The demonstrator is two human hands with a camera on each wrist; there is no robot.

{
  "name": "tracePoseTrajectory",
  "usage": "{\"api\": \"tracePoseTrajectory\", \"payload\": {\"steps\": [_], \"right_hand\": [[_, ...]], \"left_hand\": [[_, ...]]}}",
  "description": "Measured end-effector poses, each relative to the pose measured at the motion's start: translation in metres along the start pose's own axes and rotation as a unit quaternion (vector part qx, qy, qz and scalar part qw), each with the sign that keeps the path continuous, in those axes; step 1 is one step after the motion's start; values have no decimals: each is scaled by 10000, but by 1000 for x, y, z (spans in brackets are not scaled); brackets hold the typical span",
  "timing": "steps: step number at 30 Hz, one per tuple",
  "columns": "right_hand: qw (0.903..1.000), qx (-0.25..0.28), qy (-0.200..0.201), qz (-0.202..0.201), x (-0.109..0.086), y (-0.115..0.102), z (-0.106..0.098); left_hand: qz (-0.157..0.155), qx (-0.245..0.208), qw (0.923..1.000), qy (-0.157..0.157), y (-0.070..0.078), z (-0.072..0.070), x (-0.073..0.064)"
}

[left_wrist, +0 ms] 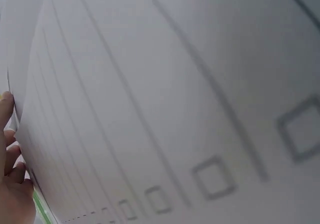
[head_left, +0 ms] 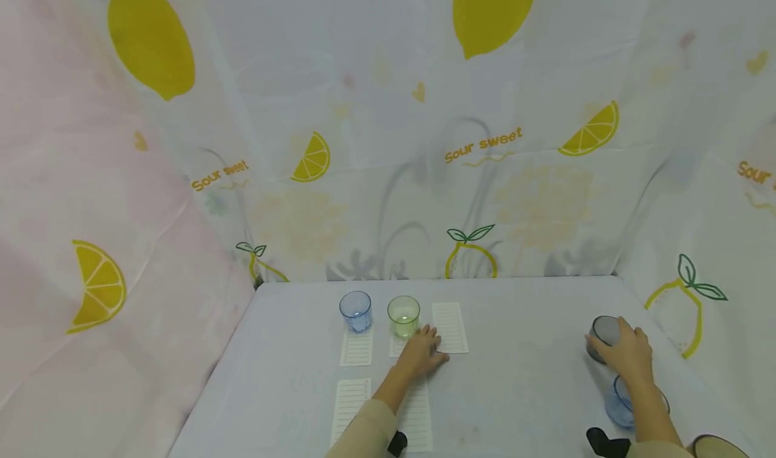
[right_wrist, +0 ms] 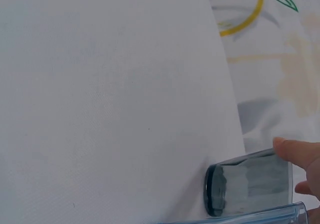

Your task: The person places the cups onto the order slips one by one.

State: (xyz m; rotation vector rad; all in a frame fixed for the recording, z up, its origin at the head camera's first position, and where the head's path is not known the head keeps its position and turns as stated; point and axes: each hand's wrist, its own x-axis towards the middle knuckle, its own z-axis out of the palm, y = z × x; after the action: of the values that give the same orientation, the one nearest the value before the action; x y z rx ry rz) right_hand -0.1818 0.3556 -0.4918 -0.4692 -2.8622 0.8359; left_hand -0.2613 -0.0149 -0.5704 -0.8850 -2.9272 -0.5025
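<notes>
In the head view my right hand grips a grey drinking glass near its rim, at the right of the table. The right wrist view shows a fingertip at the rim of this grey glass. My left hand rests with extended fingers at the lower edge of a white lined card. Just beyond those fingers stands a green glass on another card. Large in the left wrist view is a lined card with small squares, my left fingers at its edge.
A blue glass stands on a card left of the green one. Another blue glass is partly hidden under my right forearm, and a dark-rimmed round vessel shows at bottom right. Two more lined cards lie nearer, including one at left.
</notes>
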Motion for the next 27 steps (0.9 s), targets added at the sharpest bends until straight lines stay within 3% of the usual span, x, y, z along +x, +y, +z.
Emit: {"api": "tracePoseTrajectory", "payload": {"steps": [10, 17, 27], "right_hand": [[9976, 171, -208, 637, 2, -1, -4], [9967, 393, -80, 711, 1, 1, -4], [9958, 483, -228, 749, 2, 3, -5]], "left_hand": [[90, -106, 9999, 38, -2, 0, -5], [58, -306, 9995, -18, -4, -2, -3], [-126, -414, 9990, 141, -3, -1, -3]]}}
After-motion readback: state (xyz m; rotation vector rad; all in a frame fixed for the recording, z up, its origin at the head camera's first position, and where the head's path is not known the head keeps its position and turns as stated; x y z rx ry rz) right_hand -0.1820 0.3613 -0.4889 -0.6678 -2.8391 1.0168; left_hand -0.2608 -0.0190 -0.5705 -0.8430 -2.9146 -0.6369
